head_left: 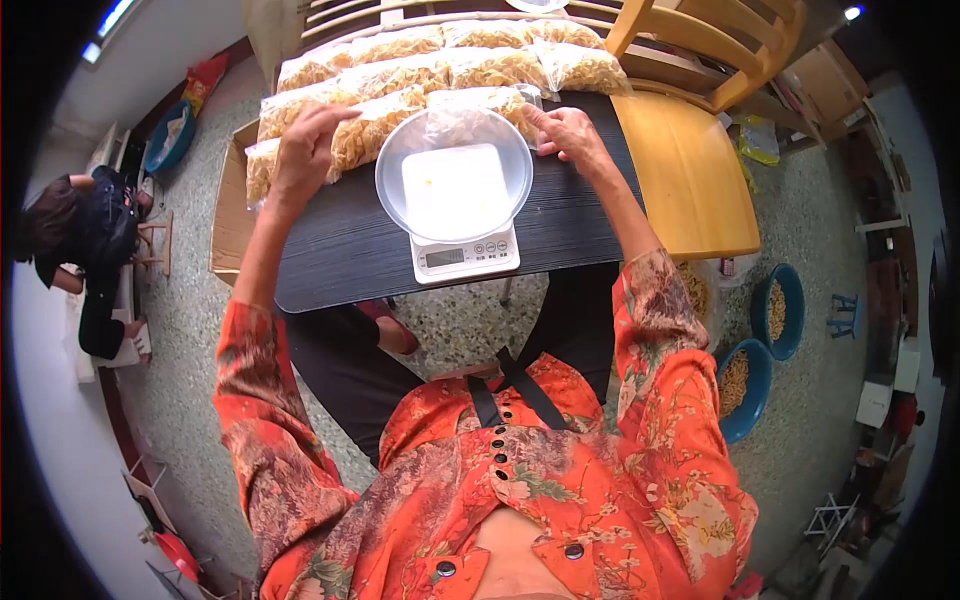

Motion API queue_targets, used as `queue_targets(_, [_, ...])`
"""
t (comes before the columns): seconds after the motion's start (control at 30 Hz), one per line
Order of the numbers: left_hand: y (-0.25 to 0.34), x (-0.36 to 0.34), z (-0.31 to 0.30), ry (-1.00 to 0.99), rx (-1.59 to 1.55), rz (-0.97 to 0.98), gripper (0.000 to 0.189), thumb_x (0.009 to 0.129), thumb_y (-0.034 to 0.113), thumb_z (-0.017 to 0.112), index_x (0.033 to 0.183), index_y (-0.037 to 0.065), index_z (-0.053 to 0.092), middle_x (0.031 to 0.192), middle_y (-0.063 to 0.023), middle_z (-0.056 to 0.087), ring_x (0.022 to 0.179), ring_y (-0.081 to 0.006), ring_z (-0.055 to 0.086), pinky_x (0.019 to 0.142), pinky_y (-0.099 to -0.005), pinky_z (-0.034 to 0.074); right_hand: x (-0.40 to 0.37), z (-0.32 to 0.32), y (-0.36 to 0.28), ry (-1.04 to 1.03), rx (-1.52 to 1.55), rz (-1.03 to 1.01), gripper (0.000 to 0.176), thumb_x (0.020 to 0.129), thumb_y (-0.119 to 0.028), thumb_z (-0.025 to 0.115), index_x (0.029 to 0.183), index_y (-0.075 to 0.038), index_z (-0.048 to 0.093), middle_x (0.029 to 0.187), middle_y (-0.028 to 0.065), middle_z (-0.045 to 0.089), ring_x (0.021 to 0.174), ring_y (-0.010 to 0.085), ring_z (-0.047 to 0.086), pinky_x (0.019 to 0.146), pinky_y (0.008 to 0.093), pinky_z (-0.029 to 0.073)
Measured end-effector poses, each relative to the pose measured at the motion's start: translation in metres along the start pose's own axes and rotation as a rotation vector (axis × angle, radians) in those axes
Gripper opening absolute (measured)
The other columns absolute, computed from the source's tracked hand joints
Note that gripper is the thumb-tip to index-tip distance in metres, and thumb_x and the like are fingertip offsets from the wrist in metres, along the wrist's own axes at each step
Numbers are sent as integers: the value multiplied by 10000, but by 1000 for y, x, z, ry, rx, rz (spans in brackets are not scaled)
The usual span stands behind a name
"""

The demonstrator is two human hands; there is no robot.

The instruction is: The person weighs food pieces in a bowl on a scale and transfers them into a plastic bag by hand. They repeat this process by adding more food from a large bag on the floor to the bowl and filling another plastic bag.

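A white kitchen scale (466,262) carries a round translucent bowl (382,185) near the front edge of the dark table. Behind it lie several rows of clear plastic bags (495,67) filled with pale yellow strips. My left hand (305,152) is over the bags left of the bowl, index finger stretched out and thumb apart, with nothing visible held. At the bowl's right, my right hand (568,137) has its fingers apart, the fingertips at the end of a filled bag (478,97) behind the bowl.
A wooden chair (690,175) stands against the table's right side. Blue tubs (762,400) of pale pieces sit on the floor at right, near a small blue stool (845,315). A cardboard box (232,215) is left of the table. Another person (100,225) sits far left.
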State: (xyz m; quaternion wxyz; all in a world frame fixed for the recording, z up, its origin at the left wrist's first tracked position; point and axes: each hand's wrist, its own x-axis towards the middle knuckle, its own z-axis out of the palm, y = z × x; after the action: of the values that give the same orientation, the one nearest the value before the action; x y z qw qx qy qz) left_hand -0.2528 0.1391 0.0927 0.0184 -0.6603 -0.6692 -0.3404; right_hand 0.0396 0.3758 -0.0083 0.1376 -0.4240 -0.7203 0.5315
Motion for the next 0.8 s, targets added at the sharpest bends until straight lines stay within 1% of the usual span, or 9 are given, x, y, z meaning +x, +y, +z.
queue_targets(0.03, [1, -8, -1, -4, 5, 13, 260, 943, -79, 531, 1074, 15, 735, 1030, -127, 715, 1001, -232, 676, 891, -300, 505, 8, 1, 6, -37, 3, 17, 625, 863, -685, 663, 853, -60, 672, 664, -21, 608, 545, 46, 539, 473, 217, 365])
queue_targets(0.07, [9, -14, -3, -9, -16, -28, 248, 947, -74, 536, 1070, 8, 736, 1024, -126, 716, 988, -222, 678, 885, -294, 507, 9, 1, 6, -30, 13, 11, 625, 863, -685, 663, 853, -60, 672, 664, -21, 608, 545, 46, 539, 473, 217, 365])
queue_targets(0.13, [11, -23, -5, -14, -33, -72, 236, 951, -69, 542, 1066, 2, 736, 1018, -125, 716, 975, -212, 681, 879, -289, 509, 12, 3, 9, -8, 67, -23, 630, 866, -669, 656, 608, -98, 592, 572, 5, 589, 528, 78, 571, 490, 239, 446])
queue_targets(0.17, [8, -28, -2, -19, -51, -89, 234, 958, -63, 541, 1070, 1, 736, 1018, -119, 718, 967, -208, 683, 873, -286, 512, 10, 6, 8, -8, 70, -22, 630, 866, -669, 656, 608, -98, 592, 572, 5, 589, 528, 78, 571, 490, 239, 446])
queue_targets(0.23, [4, -34, -1, -36, -53, -129, 226, 972, -53, 541, 1076, 0, 735, 1019, -102, 720, 964, -199, 685, 863, -279, 518, 4, 9, 7, 94, 126, -93, 577, 875, -613, 688, 685, -73, 623, 645, 12, 617, 532, 86, 580, 474, 252, 445])
queue_targets(0.43, [13, -41, 8, -29, -124, -149, 226, 964, -68, 544, 1071, -8, 733, 1013, -92, 714, 969, -178, 680, 870, -272, 519, 8, 15, 21, 150, 230, -80, 513, 882, -513, 742, 932, -9, 661, 755, 54, 672, 576, 94, 634, 493, 238, 464])
queue_targets(0.67, [21, -49, 14, -89, -169, -142, 227, 1000, -29, 531, 1127, -11, 719, 1071, -58, 690, 985, -139, 649, 846, -256, 526, 9, 16, 20, 162, 223, -96, 433, 898, -434, 738, 962, -11, 678, 764, 57, 690, 585, 92, 642, 537, 242, 493])
queue_targets(0.77, [23, -52, 16, -85, -150, -153, 232, 1002, -29, 528, 1129, -8, 721, 1083, -61, 686, 988, -131, 647, 833, -250, 529, 13, 19, 22, 148, 125, -193, 364, 905, -401, 719, 993, -48, 715, 787, 44, 710, 624, 113, 662, 613, 272, 529])
queue_targets(0.8, [24, -54, 17, -63, -187, -245, 236, 1006, -23, 528, 1135, 2, 723, 1086, -66, 685, 989, -129, 647, 826, -247, 530, 12, 18, 20, 201, -37, -235, 341, 910, -399, 705, 1013, -75, 733, 801, 39, 720, 661, 135, 677, 669, 293, 540])
